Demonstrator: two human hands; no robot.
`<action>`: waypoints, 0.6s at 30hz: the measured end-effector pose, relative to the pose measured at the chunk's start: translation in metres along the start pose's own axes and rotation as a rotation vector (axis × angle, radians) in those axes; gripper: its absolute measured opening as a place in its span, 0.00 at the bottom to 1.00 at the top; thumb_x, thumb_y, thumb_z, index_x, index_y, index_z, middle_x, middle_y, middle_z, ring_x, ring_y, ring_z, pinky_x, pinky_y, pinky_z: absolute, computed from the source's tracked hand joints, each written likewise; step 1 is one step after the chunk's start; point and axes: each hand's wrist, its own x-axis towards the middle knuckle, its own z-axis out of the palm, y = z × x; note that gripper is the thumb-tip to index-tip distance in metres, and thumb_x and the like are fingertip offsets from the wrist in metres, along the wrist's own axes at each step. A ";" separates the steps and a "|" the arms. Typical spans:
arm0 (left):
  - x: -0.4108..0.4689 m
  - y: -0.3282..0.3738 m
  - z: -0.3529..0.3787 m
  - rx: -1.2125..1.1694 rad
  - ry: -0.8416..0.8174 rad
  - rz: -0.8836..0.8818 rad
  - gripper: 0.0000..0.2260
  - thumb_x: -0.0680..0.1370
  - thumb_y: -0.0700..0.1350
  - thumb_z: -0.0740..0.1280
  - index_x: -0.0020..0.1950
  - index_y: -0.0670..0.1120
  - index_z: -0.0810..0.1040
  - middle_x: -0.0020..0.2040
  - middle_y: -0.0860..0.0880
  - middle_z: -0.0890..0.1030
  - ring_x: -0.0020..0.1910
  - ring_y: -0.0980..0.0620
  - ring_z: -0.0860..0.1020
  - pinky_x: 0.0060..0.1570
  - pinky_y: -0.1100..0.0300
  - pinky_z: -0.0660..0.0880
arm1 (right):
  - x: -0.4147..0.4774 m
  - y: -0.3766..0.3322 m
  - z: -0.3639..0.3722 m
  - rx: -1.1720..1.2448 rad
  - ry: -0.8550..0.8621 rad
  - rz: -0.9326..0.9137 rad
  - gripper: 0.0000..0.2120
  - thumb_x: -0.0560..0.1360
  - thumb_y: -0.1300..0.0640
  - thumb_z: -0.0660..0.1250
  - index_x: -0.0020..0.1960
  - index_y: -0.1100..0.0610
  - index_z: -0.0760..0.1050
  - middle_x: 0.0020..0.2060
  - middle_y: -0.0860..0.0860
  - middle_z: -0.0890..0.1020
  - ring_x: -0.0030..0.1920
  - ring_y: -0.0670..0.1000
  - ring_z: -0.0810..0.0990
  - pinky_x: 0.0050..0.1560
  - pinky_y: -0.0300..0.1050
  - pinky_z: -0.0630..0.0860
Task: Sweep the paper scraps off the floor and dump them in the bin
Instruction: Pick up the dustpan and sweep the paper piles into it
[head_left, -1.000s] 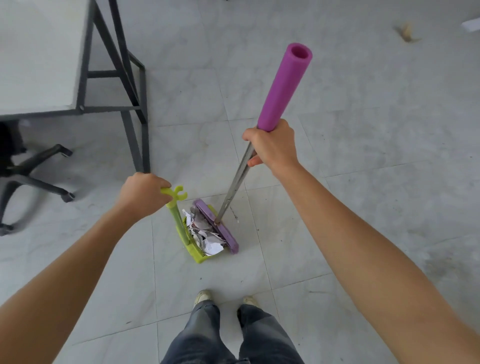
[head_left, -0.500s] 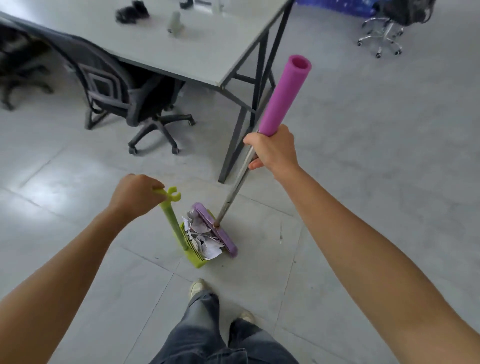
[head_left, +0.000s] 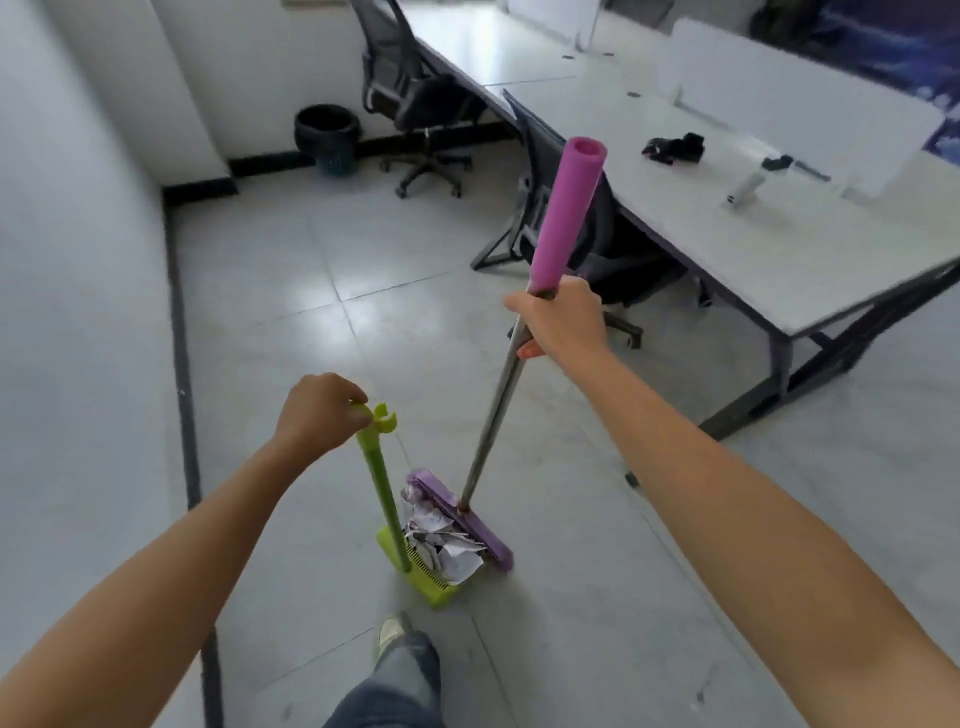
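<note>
Left hand (head_left: 317, 410): clenched round top of green dustpan (head_left: 415, 579) handle. Right hand (head_left: 561, 322): wrapped round broom (head_left: 493, 415) shaft, just below purple grip. Paper scraps (head_left: 447, 548): heaped in pan, purple broom head against them, at floor (head_left: 291, 291) level just ahead of shoe (head_left: 390, 631). Bin (head_left: 327, 136): far floor edge by wall, beside office chair (head_left: 415, 104), well apart from pan.

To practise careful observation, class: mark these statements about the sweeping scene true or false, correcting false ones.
1. The left hand grips the handle of the green plastic dustpan. True.
2. The crumpled paper scraps lie scattered about, unswept. False: they sit in the dustpan, against the purple broom head.
3. The right hand holds the broom's metal shaft below its purple foam grip. True.
4. The black bin stands right beside the dustpan. False: it stands far off by the wall.
</note>
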 end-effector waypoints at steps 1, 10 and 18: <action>0.014 -0.011 -0.008 -0.006 0.015 -0.010 0.13 0.70 0.39 0.70 0.54 0.40 0.84 0.50 0.42 0.84 0.50 0.44 0.81 0.52 0.54 0.78 | 0.014 -0.012 0.018 -0.015 -0.026 -0.011 0.10 0.69 0.58 0.67 0.31 0.55 0.69 0.26 0.49 0.75 0.23 0.48 0.78 0.36 0.47 0.81; 0.148 -0.090 -0.089 -0.029 0.077 -0.078 0.12 0.72 0.39 0.69 0.55 0.39 0.83 0.52 0.43 0.84 0.49 0.46 0.81 0.42 0.60 0.75 | 0.140 -0.104 0.155 -0.007 -0.167 -0.065 0.11 0.71 0.58 0.66 0.32 0.57 0.68 0.30 0.54 0.75 0.26 0.54 0.81 0.44 0.57 0.81; 0.272 -0.143 -0.134 -0.037 0.183 -0.155 0.11 0.72 0.39 0.69 0.53 0.38 0.84 0.51 0.42 0.84 0.50 0.45 0.81 0.49 0.58 0.76 | 0.263 -0.164 0.252 0.011 -0.279 -0.163 0.11 0.71 0.59 0.67 0.33 0.58 0.68 0.31 0.55 0.75 0.26 0.53 0.79 0.40 0.52 0.82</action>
